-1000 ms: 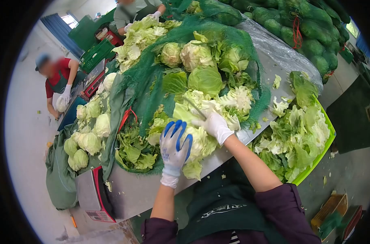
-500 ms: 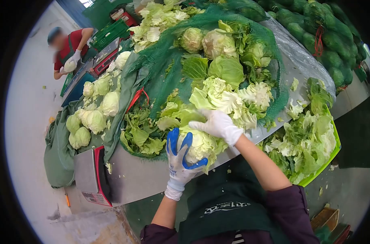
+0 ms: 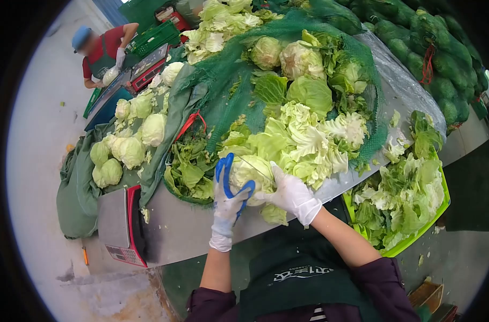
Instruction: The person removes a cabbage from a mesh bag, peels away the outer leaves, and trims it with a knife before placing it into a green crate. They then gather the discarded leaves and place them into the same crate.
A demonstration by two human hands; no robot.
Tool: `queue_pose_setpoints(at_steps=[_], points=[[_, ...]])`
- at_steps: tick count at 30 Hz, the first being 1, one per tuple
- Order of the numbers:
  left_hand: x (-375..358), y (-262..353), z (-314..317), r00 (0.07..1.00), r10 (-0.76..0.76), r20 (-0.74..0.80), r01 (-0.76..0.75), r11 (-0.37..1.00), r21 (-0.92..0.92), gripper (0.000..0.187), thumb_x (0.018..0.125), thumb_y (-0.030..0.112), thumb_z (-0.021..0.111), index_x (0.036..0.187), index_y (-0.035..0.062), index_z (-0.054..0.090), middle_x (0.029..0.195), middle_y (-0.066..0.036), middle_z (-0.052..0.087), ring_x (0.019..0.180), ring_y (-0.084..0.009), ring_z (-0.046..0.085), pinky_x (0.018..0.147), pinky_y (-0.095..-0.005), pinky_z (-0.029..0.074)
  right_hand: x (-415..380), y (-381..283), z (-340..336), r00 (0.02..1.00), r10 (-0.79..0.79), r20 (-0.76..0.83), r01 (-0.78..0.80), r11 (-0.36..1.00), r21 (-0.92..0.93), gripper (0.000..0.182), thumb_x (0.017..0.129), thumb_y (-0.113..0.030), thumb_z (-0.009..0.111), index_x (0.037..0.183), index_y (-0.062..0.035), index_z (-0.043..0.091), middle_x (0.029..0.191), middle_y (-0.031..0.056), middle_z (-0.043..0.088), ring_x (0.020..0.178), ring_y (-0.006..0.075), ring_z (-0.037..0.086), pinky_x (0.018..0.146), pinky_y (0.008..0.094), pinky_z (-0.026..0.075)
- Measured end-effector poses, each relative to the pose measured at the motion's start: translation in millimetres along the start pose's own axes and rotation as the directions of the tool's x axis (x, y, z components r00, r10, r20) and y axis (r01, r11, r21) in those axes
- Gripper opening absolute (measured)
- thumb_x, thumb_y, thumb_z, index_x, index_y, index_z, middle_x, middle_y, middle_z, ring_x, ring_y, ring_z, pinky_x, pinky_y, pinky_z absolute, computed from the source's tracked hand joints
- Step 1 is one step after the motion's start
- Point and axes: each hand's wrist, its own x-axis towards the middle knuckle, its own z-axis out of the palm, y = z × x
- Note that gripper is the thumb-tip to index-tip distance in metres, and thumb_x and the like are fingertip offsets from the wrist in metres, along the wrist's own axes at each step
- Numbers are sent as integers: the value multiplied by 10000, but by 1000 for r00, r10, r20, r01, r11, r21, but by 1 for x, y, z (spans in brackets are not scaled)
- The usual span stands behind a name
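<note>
A pale green cabbage (image 3: 251, 174) is held between both hands near the front edge of the metal table. My left hand (image 3: 229, 197), in a white glove with blue fingertips, grips its left side. On the right side, my right hand (image 3: 294, 194) in a white glove has its fingers around the cabbage's lower part; some fingertips are hidden. Loose leaves (image 3: 298, 139) lie just behind. Farther back, more cabbages (image 3: 301, 60) rest in an open green net bag (image 3: 223, 96).
A scale (image 3: 115, 222) stands at left, near peeled cabbages (image 3: 129, 153) on green cloth. A lime bin (image 3: 446, 201) holds leaves at right. Full net bags (image 3: 443, 80) are stacked behind. Another person (image 3: 104, 53) works at far left.
My right hand has moved from the top of the cabbage down to its right side. A loose leaf lies behind the cabbage, which now looks rounder and smoother. The view has shifted slightly.
</note>
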Motion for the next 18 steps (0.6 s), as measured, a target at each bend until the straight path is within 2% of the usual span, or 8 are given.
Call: queue_pose_setpoints(at_steps=[3,5,6,8,11,13,17,18], points=[[7,-21,4,1000,11,-11,-12,993,-116,757,712,125,745,1378,34,397,1378,-137,411,1289,-274,380,1090,-358,290,3,16,-3,999,-12,46,9,998,61,716,793,-436,649,1305,26,456,862,280,635,847,413,630,751,446,507],[8,-29,-9,982,-158,105,189,769,-610,784,723,80,708,1415,39,343,1399,-119,391,1294,-231,375,1081,-332,298,8,26,-17,998,35,59,-43,989,139,498,790,-288,651,1186,4,571,880,263,646,822,367,647,754,399,506],[8,-31,-13,988,-128,87,155,777,-610,750,761,122,681,1421,44,334,1402,-113,390,1293,-227,378,1080,-339,302,11,35,-20,998,31,59,-39,990,138,498,790,-288,651,1186,4,571,880,263,646,822,367,647,754,399,506],[10,-43,-21,994,-97,56,111,786,-608,718,799,163,654,1427,49,326,1405,-106,390,1291,-223,382,1079,-345,305,20,55,-19,953,297,-67,-284,946,157,376,787,-241,621,1076,0,626,820,243,651,765,353,648,722,399,503],[9,-61,-33,994,-112,16,101,809,-579,615,888,312,550,1417,69,347,1420,-96,390,1297,-243,389,1080,-398,318,22,62,-18,934,310,-177,-283,945,164,344,776,-251,627,1014,-3,643,834,260,641,807,401,629,726,425,504],[3,-51,-38,922,-327,208,266,143,-953,585,923,418,466,1401,94,375,1433,-89,389,1309,-274,382,1079,-478,314,21,57,-17,938,285,-198,-271,958,95,353,763,-258,639,1001,3,639,838,259,644,822,398,630,737,429,501],[-11,-38,-33,950,-186,251,231,-123,-965,681,921,527,387,1443,105,270,1484,-128,294,1348,-369,296,1081,-603,241,20,67,-18,937,330,-111,-303,930,207,430,767,-268,675,1083,13,597,871,253,653,844,392,634,753,448,494],[-12,-31,-34,921,-162,353,264,-405,-875,731,914,552,370,1463,100,201,1502,-171,225,1366,-412,233,1085,-620,219,15,62,-18,942,265,-206,-253,964,80,513,772,-307,688,1165,-8,551,897,244,657,853,396,632,758,449,494]])
